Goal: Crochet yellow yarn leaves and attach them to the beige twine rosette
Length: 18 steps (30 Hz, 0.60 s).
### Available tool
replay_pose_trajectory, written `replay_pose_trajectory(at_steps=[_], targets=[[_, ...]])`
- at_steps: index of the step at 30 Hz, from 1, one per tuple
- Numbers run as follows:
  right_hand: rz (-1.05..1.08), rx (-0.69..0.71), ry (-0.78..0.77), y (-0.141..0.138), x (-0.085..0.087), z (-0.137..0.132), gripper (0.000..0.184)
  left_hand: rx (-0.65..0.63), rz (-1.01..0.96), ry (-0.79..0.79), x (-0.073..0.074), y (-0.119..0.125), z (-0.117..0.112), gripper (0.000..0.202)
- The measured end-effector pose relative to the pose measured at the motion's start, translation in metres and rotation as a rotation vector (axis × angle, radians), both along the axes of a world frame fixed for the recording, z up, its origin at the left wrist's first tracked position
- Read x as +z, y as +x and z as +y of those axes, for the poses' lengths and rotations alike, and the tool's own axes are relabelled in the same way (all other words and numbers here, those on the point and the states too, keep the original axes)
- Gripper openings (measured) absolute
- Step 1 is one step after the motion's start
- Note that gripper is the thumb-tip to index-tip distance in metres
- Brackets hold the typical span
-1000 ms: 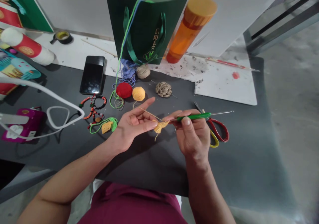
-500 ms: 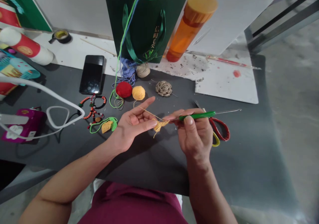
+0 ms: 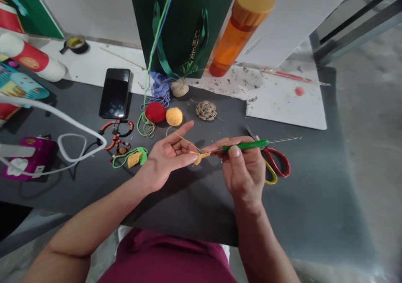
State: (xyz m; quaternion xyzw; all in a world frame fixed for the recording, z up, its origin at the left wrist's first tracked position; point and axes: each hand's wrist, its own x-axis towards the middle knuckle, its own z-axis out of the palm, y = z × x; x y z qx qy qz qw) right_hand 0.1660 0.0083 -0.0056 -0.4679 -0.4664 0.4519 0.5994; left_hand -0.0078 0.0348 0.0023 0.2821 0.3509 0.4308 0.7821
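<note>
Between thumb and fingers, my left hand [image 3: 171, 157] pinches a small yellow crochet piece [image 3: 197, 157], its index finger raised with yarn running over it. That strand leads back to a yellow yarn ball [image 3: 174, 116]. My right hand [image 3: 243, 165] grips a green-handled crochet hook [image 3: 246, 145] like a pen; its left end meets the crochet piece, and a thin metal end sticks out to the right. Exactly how the yarn sits on the hook is too small to tell. Scissors [image 3: 278, 165] with red and yellow handles lie partly behind my right hand.
Behind the hands lie a red yarn ball [image 3: 155, 112], a beige crocheted flower [image 3: 206, 110] and blue yarn [image 3: 160, 86]. A phone [image 3: 114, 93], a beaded bracelet [image 3: 125, 128] and a white cable [image 3: 63, 111] are leftward. A green bag [image 3: 185, 27] and orange bottle [image 3: 240, 31] stand behind.
The yellow crochet piece has tilted in my left fingers and shows less of its face. My right hand and the hook have shifted slightly left.
</note>
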Motion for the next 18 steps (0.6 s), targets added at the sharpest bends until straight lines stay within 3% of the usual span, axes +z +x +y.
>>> replay_pose_trajectory(at_steps=[11, 18], targets=[[-0.009, -0.015, -0.004, -0.0016, -0.0003, -0.0013, 0.015, 0.003, -0.031, -0.049, 0.0032, 0.0009, 0.0013, 0.076], [0.007, -0.017, 0.025, -0.0008, -0.0031, -0.0012, 0.011, 0.032, -0.013, -0.019, 0.0043, 0.0016, 0.0001, 0.086]])
